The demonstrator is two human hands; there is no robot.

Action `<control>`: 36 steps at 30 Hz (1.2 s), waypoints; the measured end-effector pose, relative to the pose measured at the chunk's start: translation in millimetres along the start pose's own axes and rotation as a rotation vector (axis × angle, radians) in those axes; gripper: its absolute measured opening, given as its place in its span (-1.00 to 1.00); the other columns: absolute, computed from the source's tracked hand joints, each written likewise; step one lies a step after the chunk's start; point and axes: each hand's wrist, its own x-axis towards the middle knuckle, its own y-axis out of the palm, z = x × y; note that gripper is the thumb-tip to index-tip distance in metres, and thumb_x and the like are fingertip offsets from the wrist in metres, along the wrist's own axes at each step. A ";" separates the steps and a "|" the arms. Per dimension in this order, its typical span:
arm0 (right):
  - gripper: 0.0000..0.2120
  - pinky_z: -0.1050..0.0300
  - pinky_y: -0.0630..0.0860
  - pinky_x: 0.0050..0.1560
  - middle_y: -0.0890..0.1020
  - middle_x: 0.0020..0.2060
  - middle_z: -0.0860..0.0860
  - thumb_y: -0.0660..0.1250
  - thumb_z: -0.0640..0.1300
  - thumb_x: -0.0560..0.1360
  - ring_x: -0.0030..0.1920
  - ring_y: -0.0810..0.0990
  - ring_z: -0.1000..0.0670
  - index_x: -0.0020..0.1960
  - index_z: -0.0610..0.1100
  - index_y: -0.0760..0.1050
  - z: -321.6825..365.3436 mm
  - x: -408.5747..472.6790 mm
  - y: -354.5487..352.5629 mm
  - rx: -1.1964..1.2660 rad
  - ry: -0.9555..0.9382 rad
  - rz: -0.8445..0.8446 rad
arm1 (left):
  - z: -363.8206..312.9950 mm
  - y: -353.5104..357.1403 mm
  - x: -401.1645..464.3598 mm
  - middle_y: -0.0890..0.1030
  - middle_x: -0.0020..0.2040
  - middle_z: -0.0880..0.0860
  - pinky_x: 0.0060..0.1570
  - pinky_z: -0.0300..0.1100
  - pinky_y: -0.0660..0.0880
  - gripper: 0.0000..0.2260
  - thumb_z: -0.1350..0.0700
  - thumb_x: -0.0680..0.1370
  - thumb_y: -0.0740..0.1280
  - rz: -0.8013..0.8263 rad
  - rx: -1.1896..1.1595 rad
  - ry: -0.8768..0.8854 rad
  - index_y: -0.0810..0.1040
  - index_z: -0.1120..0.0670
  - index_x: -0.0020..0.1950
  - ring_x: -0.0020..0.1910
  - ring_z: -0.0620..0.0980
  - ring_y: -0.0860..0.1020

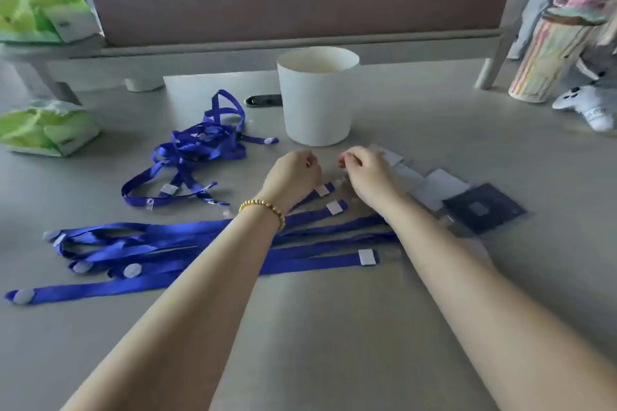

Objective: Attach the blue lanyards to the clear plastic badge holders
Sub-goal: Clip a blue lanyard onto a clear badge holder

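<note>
Where my forearms reach out over the grey table (334, 327), I see the straightened blue lanyards (160, 284) lying flat in a row beneath them, their ends with white tabs pointing right. A gold bead bracelet (263, 208) circles my left wrist. Just past the lanyards my left hand (292, 175) and right hand (369, 173) sit close together, fingers curled inward on both; they seem to pinch something small and clear between them, but I cannot tell what, since it is blurred. The clear badge holders (437, 188) lie fanned out on the table under and to the right of my right hand, with a dark card (484, 208) at the near end of that row. To the left, further out, a tangled pile of lanyards (197, 157) rests apart from the straight ones. Beyond my hands stands a white paper cup (317, 100), and at far left a green-and-white packet (46, 132).
</note>
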 end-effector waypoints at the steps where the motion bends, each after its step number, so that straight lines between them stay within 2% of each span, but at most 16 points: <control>1: -0.74 0.13 0.43 0.00 0.61 0.05 -0.04 0.07 -0.14 0.60 0.02 0.54 0.01 0.09 -0.11 0.52 -1.4 -6.3 -0.4 -0.036 -0.013 0.029 | 2.3 2.5 -7.4 0.58 0.02 0.15 -0.07 -0.15 0.44 -0.75 0.19 0.55 0.12 0.019 0.026 0.021 0.56 0.17 0.09 -0.02 0.13 0.54; 5: -0.70 0.21 0.35 0.04 0.56 0.19 -0.01 0.03 -0.19 0.60 0.12 0.48 0.04 0.18 -0.08 0.49 -0.5 -20.1 -7.0 -0.068 -0.003 0.084 | 11.5 15.5 -38.0 0.48 0.14 0.14 0.13 -0.09 0.41 -0.76 0.07 0.55 0.18 -0.060 0.074 0.128 0.54 0.12 0.12 0.15 0.15 0.45; 9: -0.67 0.23 0.34 0.06 0.53 0.23 0.01 0.01 -0.24 0.59 0.19 0.46 0.06 0.22 -0.09 0.47 1.1 -21.0 -12.3 -0.024 0.004 0.090 | 10.4 16.5 -32.9 0.46 0.20 0.08 0.14 -0.11 0.35 -0.68 -0.10 0.51 0.27 -0.050 0.178 0.135 0.47 0.05 0.16 0.22 0.10 0.39; 13: -0.66 0.21 0.38 0.09 0.52 0.23 0.04 0.01 -0.24 0.59 0.22 0.46 0.05 0.22 -0.05 0.47 -5.3 -13.0 -13.5 -0.016 0.020 0.110 | 5.5 13.3 -8.6 0.49 0.14 0.09 0.08 -0.12 0.38 -0.72 -0.09 0.50 0.27 0.067 0.180 0.116 0.48 0.06 0.09 0.14 0.08 0.44; 16: -0.66 0.26 0.34 0.07 0.51 0.24 0.05 0.02 -0.24 0.60 0.23 0.45 0.08 0.25 -0.04 0.45 -8.4 -15.9 -12.7 -0.014 0.003 0.109 | 6.7 10.8 -8.0 0.51 0.08 0.08 -0.05 -0.16 0.36 -0.82 -0.03 0.52 0.27 0.061 0.160 0.127 0.42 0.06 -0.01 0.01 0.05 0.44; 19: -0.66 0.29 0.33 0.11 0.53 0.23 0.04 0.04 -0.26 0.59 0.24 0.45 0.10 0.26 -0.07 0.46 -7.4 -22.5 -15.9 -0.004 -0.053 0.082 | 8.3 11.6 -17.1 0.54 0.03 0.08 -0.13 -0.17 0.34 -0.88 0.06 0.55 0.25 -0.017 0.055 0.120 0.36 0.08 -0.02 -0.08 0.03 0.45; 22: -0.67 0.29 0.32 0.18 0.51 0.27 0.01 0.08 -0.24 0.59 0.28 0.43 0.04 0.31 -0.10 0.42 -6.2 -25.9 -21.8 -0.114 -0.146 0.087 | 7.9 10.4 -18.5 0.57 0.10 0.05 -0.04 -0.22 0.38 -0.84 0.12 0.54 0.27 -0.026 -0.113 0.072 0.44 0.09 0.10 0.07 0.02 0.52; 24: -0.63 0.27 0.26 0.26 0.44 0.34 0.00 0.10 -0.25 0.59 0.35 0.35 0.02 0.38 -0.12 0.35 -4.6 -26.6 -23.4 -0.252 -0.221 0.119 | 7.9 6.4 -15.9 0.58 0.07 0.04 0.00 -0.25 0.37 -0.81 0.17 0.52 0.30 0.001 -0.253 0.059 0.50 0.08 0.13 0.08 -0.02 0.53; 27: -0.53 0.20 0.10 0.41 0.30 0.44 0.01 0.17 -0.21 0.57 0.45 0.19 0.02 0.46 -0.11 0.20 -1.6 -26.8 -23.6 -0.434 -0.299 0.170 | 9.5 -0.7 -18.7 0.61 -0.13 0.02 0.01 -0.21 0.42 -0.87 0.25 0.49 0.34 0.109 -0.522 0.104 0.53 0.06 -0.01 -0.10 -0.03 0.56; 31: -0.42 0.16 -0.03 0.48 0.19 0.49 0.02 0.25 -0.04 0.54 0.50 0.06 0.06 0.49 -0.11 0.12 5.6 -29.0 -19.9 -0.507 -0.323 0.268 | 9.4 -9.0 -30.2 0.56 -0.19 0.03 -0.17 -0.30 0.47 -0.84 0.30 0.51 0.30 0.190 -0.736 0.141 0.44 0.13 0.06 -0.30 -0.13 0.55; 33: -0.48 0.22 -0.04 0.45 0.21 0.49 -0.01 0.20 -0.12 0.57 0.50 0.09 0.05 0.48 -0.13 0.15 8.7 -32.1 -19.0 -0.526 -0.350 0.244 | 10.1 -14.9 -36.6 0.54 -0.19 0.05 -0.22 -0.30 0.46 -0.86 0.32 0.53 0.27 0.200 -0.829 0.133 0.42 0.12 0.02 -0.40 -0.16 0.53; 36: -0.50 0.31 0.04 0.40 0.27 0.46 -0.03 0.06 -0.37 0.56 0.48 0.18 0.04 0.47 -0.15 0.17 14.4 -35.4 -18.8 -0.548 -0.391 0.117 | 12.3 -19.7 -46.1 0.50 -0.25 0.07 -0.42 -0.28 0.32 -0.90 0.29 0.56 0.23 0.249 -0.807 0.042 0.38 0.17 0.05 -0.48 -0.09 0.36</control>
